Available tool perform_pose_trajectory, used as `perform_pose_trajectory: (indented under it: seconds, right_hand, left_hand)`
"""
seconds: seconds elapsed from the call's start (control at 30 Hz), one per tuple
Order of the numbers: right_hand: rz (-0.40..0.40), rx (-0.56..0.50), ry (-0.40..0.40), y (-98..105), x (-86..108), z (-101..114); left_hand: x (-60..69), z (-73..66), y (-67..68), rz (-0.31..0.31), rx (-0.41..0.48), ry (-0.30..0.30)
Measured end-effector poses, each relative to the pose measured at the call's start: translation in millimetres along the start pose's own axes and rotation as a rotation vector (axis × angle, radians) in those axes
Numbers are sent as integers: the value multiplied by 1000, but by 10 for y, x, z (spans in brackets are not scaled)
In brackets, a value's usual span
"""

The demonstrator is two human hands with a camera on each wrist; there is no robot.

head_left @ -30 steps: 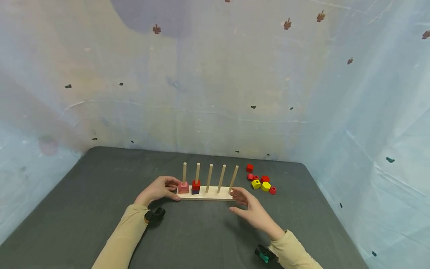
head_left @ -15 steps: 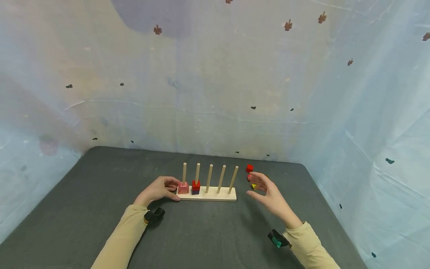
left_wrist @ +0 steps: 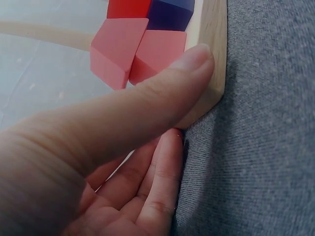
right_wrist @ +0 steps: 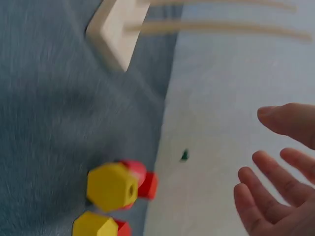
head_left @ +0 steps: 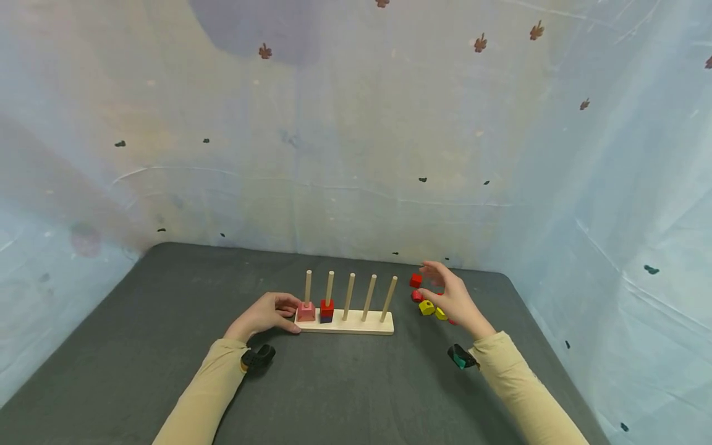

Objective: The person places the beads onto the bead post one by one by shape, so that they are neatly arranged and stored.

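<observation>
A pale wooden peg board (head_left: 356, 328) with several upright pegs stands on the table. My left hand (head_left: 266, 316) grips its left end, thumb along the front edge and fingers behind the corner. Two pink blocks (left_wrist: 115, 51) sit on the leftmost peg. On the peg beside it, a red block (head_left: 327, 305) tops a dark purple block (head_left: 326, 319). My right hand (head_left: 455, 301) hovers over loose blocks, fingers spread and holding nothing. Close to it lie a red cube (head_left: 416, 280), a red bead (head_left: 416, 296) and yellow blocks (right_wrist: 109, 188). The hand partly covers the pile.
The dark grey table (head_left: 345, 389) meets a pale patterned curtain (head_left: 334, 123) at the back and sides. Three bare pegs (head_left: 369, 300) rise from the board's right part. A dark strap (head_left: 258, 357) is on the left wrist, another (head_left: 461, 356) on the right.
My right hand has moved from the board's right end, right and away from me, to over the loose blocks. The left hand has kept its grip on the board.
</observation>
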State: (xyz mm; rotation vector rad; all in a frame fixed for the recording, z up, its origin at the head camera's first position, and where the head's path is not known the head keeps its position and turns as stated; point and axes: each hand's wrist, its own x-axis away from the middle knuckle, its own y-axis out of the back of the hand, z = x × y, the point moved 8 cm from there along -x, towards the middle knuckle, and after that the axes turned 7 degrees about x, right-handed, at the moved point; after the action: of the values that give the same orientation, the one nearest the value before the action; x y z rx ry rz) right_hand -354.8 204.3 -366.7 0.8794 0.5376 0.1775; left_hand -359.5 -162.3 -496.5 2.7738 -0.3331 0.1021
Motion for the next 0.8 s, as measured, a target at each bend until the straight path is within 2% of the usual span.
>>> perform_pose_trajectory:
  seconds: [0.17, 0.33, 0.8]
  right_hand:
    - [20, 48, -59, -95, -152, -300]
    - [68, 49, -129, -198, -259, -550]
    - [140, 93, -210, -503, -432, -886]
  left_hand:
    - [20, -7, -1, 1, -3, 1]
    - [32, -14, -4, 3, -2, -1]
    - [19, -24, -6, 11, 8, -13]
